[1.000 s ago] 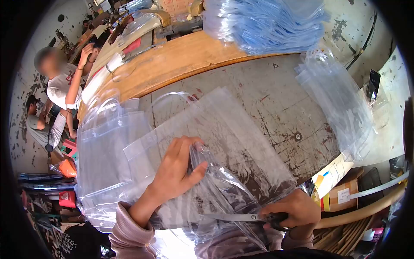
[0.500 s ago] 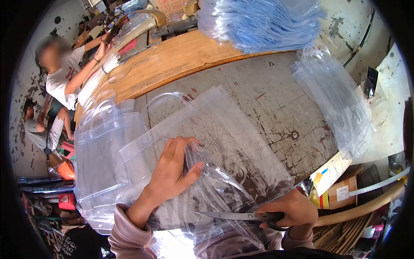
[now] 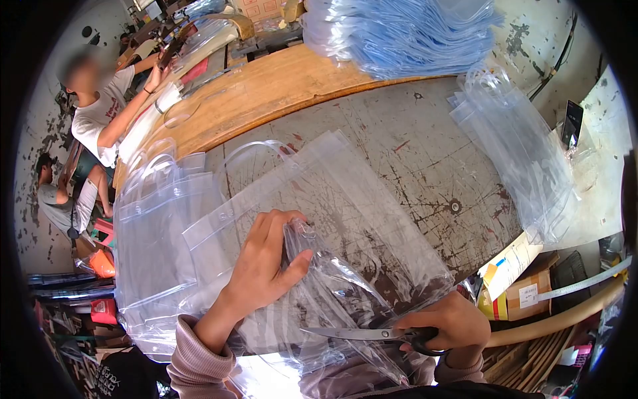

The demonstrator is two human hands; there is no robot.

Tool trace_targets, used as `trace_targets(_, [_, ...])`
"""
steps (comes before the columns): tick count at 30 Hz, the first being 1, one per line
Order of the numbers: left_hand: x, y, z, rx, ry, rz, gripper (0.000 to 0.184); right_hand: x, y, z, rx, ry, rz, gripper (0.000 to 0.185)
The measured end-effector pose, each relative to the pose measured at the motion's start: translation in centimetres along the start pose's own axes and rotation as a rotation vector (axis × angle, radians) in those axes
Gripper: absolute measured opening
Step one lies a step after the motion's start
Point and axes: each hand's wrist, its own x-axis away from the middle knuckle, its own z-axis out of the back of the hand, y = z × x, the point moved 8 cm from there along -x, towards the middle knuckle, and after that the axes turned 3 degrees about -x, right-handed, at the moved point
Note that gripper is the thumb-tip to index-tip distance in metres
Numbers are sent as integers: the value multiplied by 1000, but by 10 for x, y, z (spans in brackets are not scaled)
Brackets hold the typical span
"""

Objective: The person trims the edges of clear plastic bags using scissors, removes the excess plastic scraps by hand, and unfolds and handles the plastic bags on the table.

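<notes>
My left hand (image 3: pixel 266 266) is closed on the bunched edge of a clear plastic bag (image 3: pixel 332 176), which lies on the worktable with a looped handle at its far side. In my right hand (image 3: pixel 455 322) is a pair of scissors (image 3: pixel 362 334) with black handles. Their blades point left across loose folds of the bag near my lap; whether they touch the film I cannot tell. Beside my left forearm lies a pile of clear plastic bags with handles (image 3: pixel 156 246).
At the right lies another stack of clear bags (image 3: pixel 518 159). A heap of bluish plastic (image 3: pixel 405 36) rests on the wooden board (image 3: pixel 266 100) behind the grey worktable (image 3: pixel 412 139). A cardboard box (image 3: pixel 528 296) stands lower right. Two people (image 3: pixel 100 126) sit at the left.
Both hands, the scissors and the bag look nearly the same. The person at the far left has shifted the head slightly.
</notes>
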Motion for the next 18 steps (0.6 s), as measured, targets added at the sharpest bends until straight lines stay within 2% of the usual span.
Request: trace_targets(18, [0, 1, 1, 23, 30, -32, 40, -2, -1, -1, 2, -8, -7, 40])
